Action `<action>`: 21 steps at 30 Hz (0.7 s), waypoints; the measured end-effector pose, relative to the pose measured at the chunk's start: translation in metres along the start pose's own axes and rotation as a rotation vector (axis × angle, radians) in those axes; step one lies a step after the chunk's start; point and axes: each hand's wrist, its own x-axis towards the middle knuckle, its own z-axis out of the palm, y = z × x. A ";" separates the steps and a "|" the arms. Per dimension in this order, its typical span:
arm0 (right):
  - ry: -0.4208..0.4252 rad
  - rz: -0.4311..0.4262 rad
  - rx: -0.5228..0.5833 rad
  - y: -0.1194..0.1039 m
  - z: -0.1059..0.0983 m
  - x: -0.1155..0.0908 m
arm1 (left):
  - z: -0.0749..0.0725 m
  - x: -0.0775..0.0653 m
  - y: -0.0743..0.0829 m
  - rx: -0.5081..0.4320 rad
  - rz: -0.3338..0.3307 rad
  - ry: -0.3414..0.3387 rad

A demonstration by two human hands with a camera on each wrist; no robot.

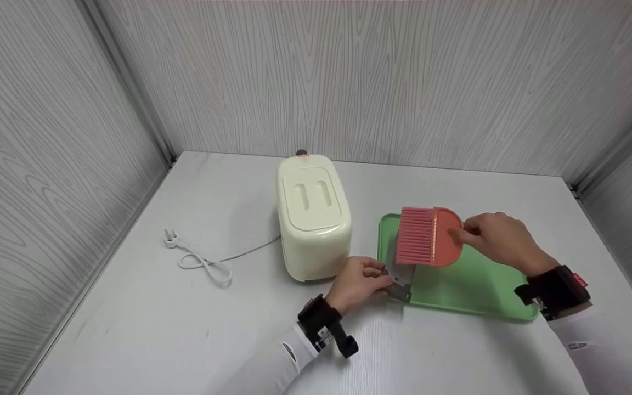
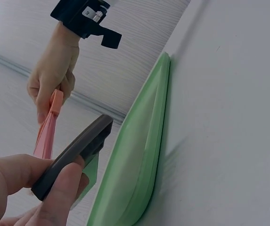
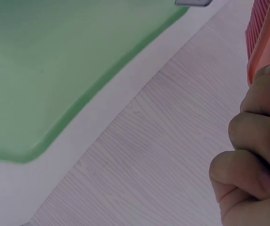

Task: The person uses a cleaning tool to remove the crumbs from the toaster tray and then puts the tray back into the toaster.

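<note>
My left hand (image 1: 357, 282) pinches the dark grey edge of a toaster crumb tray (image 1: 401, 291) between thumb and fingers. Its thin metal plate extends over the left end of a green tray (image 1: 469, 285). In the left wrist view the crumb tray (image 2: 78, 153) is tilted and raised off the table. My right hand (image 1: 497, 238) grips the rounded orange handle of a brush (image 1: 445, 241). Pink bristles point left, above the crumb tray's plate and partly covering it; whether they touch it I cannot tell.
A cream toaster (image 1: 316, 219) with a slotted lid stands left of the green tray, close to my left hand. Its white cord and plug (image 1: 170, 240) lie on the table to the left. Wood-grain walls (image 1: 349, 82) enclose the table's back and sides.
</note>
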 end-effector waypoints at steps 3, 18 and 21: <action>0.023 -0.007 0.018 -0.007 0.005 -0.004 | 0.000 0.000 0.000 -0.013 -0.002 -0.005; 0.122 -0.025 -0.057 -0.014 0.027 -0.015 | 0.001 0.001 0.000 -0.024 0.015 -0.014; 0.115 -0.005 -0.069 -0.010 0.026 -0.014 | 0.002 0.000 0.001 -0.024 0.009 -0.011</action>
